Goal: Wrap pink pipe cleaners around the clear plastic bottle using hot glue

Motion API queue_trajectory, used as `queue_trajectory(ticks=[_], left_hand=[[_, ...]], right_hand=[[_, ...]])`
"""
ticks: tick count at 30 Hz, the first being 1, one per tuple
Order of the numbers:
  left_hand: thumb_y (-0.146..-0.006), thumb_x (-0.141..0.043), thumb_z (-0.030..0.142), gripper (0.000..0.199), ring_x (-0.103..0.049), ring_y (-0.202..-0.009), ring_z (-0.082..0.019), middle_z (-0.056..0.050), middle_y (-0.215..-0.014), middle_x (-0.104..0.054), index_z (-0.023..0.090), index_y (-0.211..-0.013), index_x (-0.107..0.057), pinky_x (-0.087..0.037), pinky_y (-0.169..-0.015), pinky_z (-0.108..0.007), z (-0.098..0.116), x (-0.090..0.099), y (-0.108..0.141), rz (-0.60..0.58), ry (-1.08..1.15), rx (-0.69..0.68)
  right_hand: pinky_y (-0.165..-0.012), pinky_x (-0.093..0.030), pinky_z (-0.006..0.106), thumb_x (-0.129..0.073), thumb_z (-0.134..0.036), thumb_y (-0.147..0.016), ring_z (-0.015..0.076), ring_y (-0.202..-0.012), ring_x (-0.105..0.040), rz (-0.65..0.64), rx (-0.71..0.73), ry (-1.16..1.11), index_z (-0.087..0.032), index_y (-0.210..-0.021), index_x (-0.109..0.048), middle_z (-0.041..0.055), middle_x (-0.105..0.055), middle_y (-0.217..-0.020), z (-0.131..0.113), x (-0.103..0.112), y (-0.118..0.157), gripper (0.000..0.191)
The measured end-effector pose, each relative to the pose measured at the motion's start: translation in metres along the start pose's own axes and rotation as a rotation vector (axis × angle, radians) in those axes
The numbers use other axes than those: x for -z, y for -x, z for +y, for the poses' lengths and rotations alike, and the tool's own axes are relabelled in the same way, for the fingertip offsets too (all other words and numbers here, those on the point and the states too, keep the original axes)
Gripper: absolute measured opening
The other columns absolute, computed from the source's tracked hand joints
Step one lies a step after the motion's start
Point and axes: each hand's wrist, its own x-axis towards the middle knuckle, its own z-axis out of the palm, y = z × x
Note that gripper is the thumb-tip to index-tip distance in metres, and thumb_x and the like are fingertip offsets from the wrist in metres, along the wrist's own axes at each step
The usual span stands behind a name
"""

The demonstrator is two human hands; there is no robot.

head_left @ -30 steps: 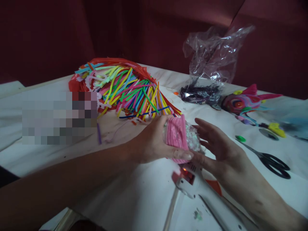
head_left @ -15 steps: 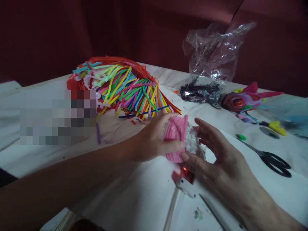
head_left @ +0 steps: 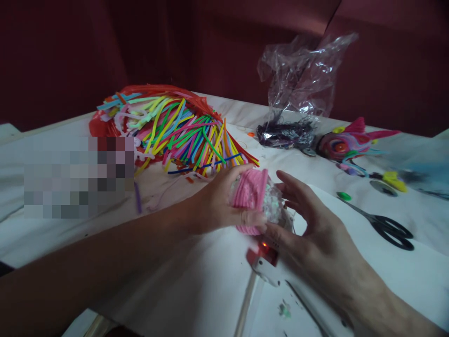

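Blurred patch (head_left: 79, 175) at mid left of frame, nothing readable there. Pile of coloured pipe cleaners (head_left: 171, 128) upper left-centre on the table (head_left: 52, 234), strands fanning toward lower right.

My left hand (head_left: 217, 203) comes in from lower left, forearm running diagonally up to frame centre. Thumb on the near side, fingers curled over the far side: clamped on the pink-wrapped ball (head_left: 254, 199). Ball sits dead centre of frame, held just above the table. Pink wrap covers its left part, ribs running roughly top to bottom; the bare bubbly clear part faces right. Long axis roughly left-right, slightly tilted, can't tell closer than that.

My right hand (head_left: 308, 224) enters from lower right, fingers loosely spread and half curled, cupping the ball's right end. Fingertips touch it, not gripping.

Glue gun (head_left: 264, 257) lies just below the ball, under my right hand, red light on. No readable writing.

Upper right: clear bag (head_left: 298, 79) with dark stuff inside. Right of it a colourful figure (head_left: 347, 145). Scissors (head_left: 384, 224) at right, flat on the table, handles to the right.
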Motion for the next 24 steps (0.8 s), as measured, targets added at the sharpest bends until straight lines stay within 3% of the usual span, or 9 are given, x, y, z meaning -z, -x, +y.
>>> queue_trajectory(ticks=[4,9,14,20,24], left_hand=[[-0.058,-0.075,0.043,0.088,-0.038,-0.123,-0.031,-0.015,-0.134,-0.041,0.014,-0.129,-0.033,-0.031,-0.102,-0.044,0.000,-0.001,-0.001,-0.002,0.022,-0.022],[-0.063,-0.071,0.032,0.074,-0.047,-0.113,-0.028,-0.010,-0.125,-0.049,0.016,-0.126,-0.036,-0.038,-0.096,-0.041,0.005,0.000,-0.003,-0.031,0.029,0.012],[-0.061,-0.071,0.026,0.075,-0.049,-0.111,-0.026,-0.009,-0.122,-0.051,0.015,-0.127,-0.036,-0.039,-0.094,-0.038,0.008,0.000,-0.003,-0.019,0.076,0.057],[-0.055,-0.076,0.035,0.090,-0.043,-0.117,-0.030,-0.012,-0.130,-0.044,0.014,-0.130,-0.032,-0.035,-0.099,-0.041,0.005,0.001,-0.001,-0.022,-0.089,0.021],[-0.057,-0.074,0.033,0.088,-0.042,-0.119,-0.029,-0.011,-0.131,-0.042,0.015,-0.131,-0.030,-0.034,-0.100,-0.041,0.003,-0.001,0.002,-0.026,-0.166,-0.080]], right_hand=[[-0.084,-0.041,0.004,-0.060,-0.041,-0.089,0.0086,-0.100,-0.041,0.007,0.003,-0.014,-0.013,-0.141,-0.033,0.0033,-0.034,-0.112,-0.002,0.001,0.000,0.065],[-0.082,-0.045,0.013,-0.058,-0.050,-0.091,0.0113,-0.098,-0.042,0.025,-0.004,0.010,-0.017,-0.141,-0.032,0.0033,-0.033,-0.113,-0.003,-0.002,0.003,0.065],[-0.076,-0.047,0.015,-0.059,-0.053,-0.092,0.0122,-0.098,-0.042,0.031,-0.012,0.070,-0.023,-0.142,-0.031,0.0015,-0.032,-0.113,-0.004,0.000,0.005,0.065],[-0.078,-0.043,0.001,-0.063,-0.046,-0.087,0.0086,-0.103,-0.040,0.034,-0.043,-0.013,-0.011,-0.135,-0.041,0.0026,-0.036,-0.111,-0.009,0.012,-0.003,0.063],[-0.092,-0.034,-0.001,-0.063,-0.047,-0.088,0.0077,-0.108,-0.036,0.014,-0.007,-0.016,-0.005,-0.137,-0.039,0.0039,-0.033,-0.115,-0.013,0.013,-0.004,0.069]])
